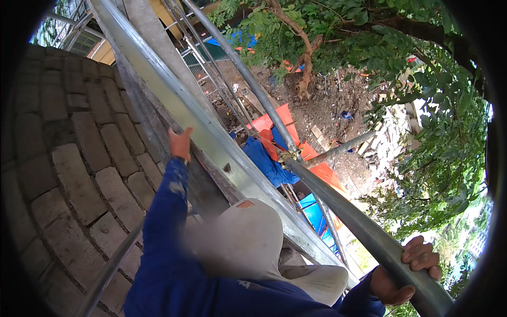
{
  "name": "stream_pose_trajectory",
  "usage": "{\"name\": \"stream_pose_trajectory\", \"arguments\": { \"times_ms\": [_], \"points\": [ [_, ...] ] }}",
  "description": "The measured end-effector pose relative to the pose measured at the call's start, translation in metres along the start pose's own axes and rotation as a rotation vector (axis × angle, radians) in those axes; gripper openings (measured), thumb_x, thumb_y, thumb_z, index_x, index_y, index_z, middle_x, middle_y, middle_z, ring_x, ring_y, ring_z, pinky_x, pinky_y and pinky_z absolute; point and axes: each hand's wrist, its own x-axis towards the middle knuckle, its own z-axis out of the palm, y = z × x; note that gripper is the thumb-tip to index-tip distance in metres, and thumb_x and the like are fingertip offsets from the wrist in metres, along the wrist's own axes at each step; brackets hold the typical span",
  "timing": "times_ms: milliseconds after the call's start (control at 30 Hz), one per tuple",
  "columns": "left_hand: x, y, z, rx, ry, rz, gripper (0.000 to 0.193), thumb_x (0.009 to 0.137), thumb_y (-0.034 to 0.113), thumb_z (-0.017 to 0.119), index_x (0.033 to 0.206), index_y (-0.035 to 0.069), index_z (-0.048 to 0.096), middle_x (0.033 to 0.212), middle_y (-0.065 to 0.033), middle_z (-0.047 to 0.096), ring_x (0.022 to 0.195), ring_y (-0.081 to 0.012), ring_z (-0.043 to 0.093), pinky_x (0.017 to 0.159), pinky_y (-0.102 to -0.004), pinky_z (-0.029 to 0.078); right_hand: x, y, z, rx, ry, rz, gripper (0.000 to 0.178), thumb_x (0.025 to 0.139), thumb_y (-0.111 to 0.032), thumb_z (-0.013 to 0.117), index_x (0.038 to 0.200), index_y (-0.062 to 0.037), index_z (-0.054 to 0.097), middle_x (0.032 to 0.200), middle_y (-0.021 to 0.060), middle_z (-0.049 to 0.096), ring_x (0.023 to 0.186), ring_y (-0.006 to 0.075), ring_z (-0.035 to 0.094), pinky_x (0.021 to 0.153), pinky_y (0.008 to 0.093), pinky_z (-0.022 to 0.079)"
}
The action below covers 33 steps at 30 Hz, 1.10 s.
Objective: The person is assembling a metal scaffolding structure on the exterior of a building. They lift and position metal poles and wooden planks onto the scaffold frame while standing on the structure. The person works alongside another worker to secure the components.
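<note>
One grey pipe (351, 216) clasped by right hand (390, 285) | left hand (180, 143) at metal channel (214, 145), its hold unclear

Bright daylight; brick wall (84, 142) dimmer; trousers (259, 227) partly blurred; corners black.

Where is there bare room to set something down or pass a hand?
The narrow metal strip looks bare from the left hand up to the picture's top, with the brick wall to its left. It's crowded lower down, beside the knees, and where poles meet at the coupler.
</note>
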Motion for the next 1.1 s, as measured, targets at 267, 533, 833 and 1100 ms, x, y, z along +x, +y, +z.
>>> {"name": "stream_pose_trajectory", "arguments": {
  "times_ms": [267,533,833,1100],
  "points": [
    [-0.094,-0.128,0.028,0.123,-0.085,0.029,0.108,0.083,0.03,0.086,0.159,-0.009,0.019,0.156,-0.0305,0.04,0.147,-0.0386,0.041,0.117,-0.0432,0.038,0.001,0.002,-0.007,0.032,-0.102,-0.007,0.056,0.093,-0.042,0.068,0.136,-0.0089,0.054,0.097,0.0067,0.048,0.087,0.0183,0.044,0.078,0.0357,0.039],
    [-0.148,-0.158,0.06,0.206,-0.033,0.131,0.095,0.078,0.02,0.081,0.149,-0.014,0.028,0.146,-0.0355,0.047,0.14,-0.0439,0.047,0.119,-0.0433,0.037,-0.001,0.005,-0.004,0.02,-0.046,-0.015,0.053,0.094,-0.039,0.068,0.134,-0.0087,0.052,0.097,0.0076,0.047,0.086,0.0182,0.043,0.077,0.0341,0.041],
    [-0.064,-0.114,0.044,0.154,0.253,0.246,0.085,0.076,0.02,0.08,0.145,-0.012,0.043,0.136,-0.0299,0.058,0.129,-0.0439,0.056,0.11,-0.0459,0.044,-0.002,0.008,-0.002,0.039,-0.034,-0.034,0.053,0.095,-0.038,0.066,0.135,-0.0074,0.051,0.095,0.0079,0.049,0.085,0.0183,0.046,0.076,0.034,0.04],
    [0.12,-0.013,-0.045,0.263,0.316,0.258,0.091,0.08,0.033,0.082,0.149,-0.01,0.041,0.146,-0.0322,0.051,0.137,-0.0451,0.05,0.113,-0.0483,0.044,-0.002,0.002,0.006,0.068,-0.093,-0.016,0.054,0.095,-0.04,0.066,0.135,-0.0073,0.05,0.097,0.0077,0.051,0.085,0.0183,0.048,0.078,0.0342,0.041]
  ]
}}
